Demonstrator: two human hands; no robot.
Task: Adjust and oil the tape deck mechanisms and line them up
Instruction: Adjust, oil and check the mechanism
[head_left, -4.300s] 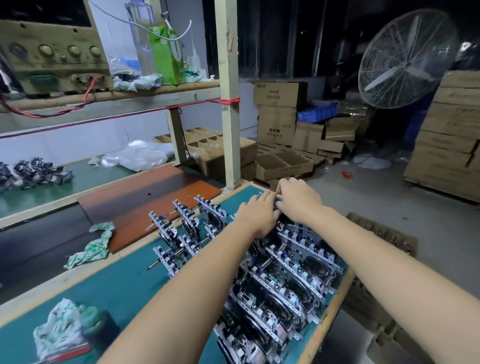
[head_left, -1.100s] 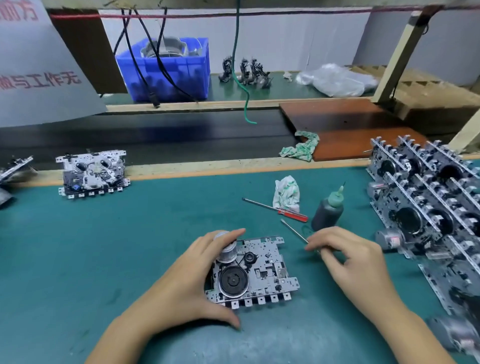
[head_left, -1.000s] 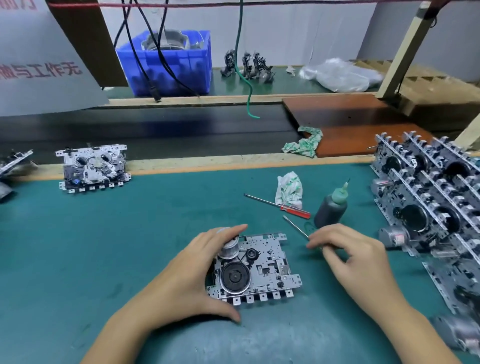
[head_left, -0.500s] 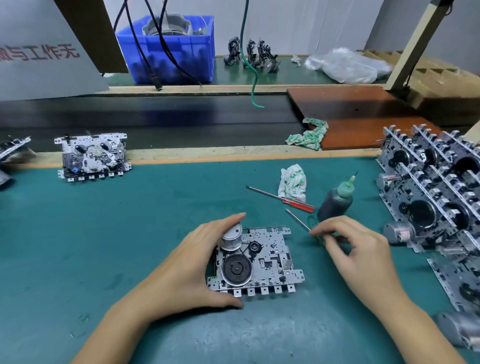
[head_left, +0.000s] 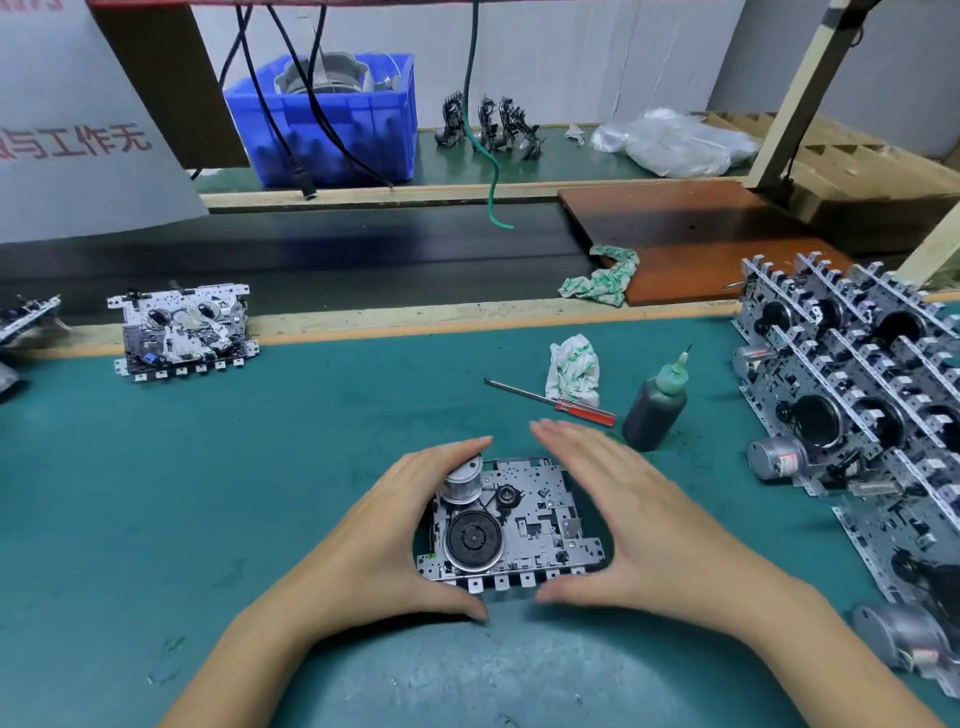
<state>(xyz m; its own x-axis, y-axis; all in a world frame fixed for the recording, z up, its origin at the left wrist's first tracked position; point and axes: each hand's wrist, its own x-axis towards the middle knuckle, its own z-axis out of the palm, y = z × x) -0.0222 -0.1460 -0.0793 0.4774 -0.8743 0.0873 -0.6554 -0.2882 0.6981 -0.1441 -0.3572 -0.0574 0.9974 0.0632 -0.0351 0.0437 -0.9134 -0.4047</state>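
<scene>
A tape deck mechanism (head_left: 524, 525) lies flat on the green mat, its black flywheel and silver motor facing up. My left hand (head_left: 384, 540) wraps its left side, fingers by the motor and thumb at the near edge. My right hand (head_left: 634, 519) cups its right side, fingers stretched along the far edge, thumb at the near edge. A dark oil bottle (head_left: 655, 410) with a green nozzle stands just beyond my right hand. A red-handled screwdriver (head_left: 550, 399) lies beside it. Rows of upright mechanisms (head_left: 852, 384) fill the right side.
Another mechanism (head_left: 182, 327) lies at the mat's far left edge. A crumpled cloth (head_left: 574, 371) sits behind the screwdriver. A black conveyor belt (head_left: 311, 249) runs beyond the wooden rim, with a rag (head_left: 602, 278) on it. A blue crate (head_left: 332, 119) stands behind it.
My right hand has left the spot by the oil bottle, where it pinched a thin tool, and come onto the mechanism's right side. The left hand keeps its hold.
</scene>
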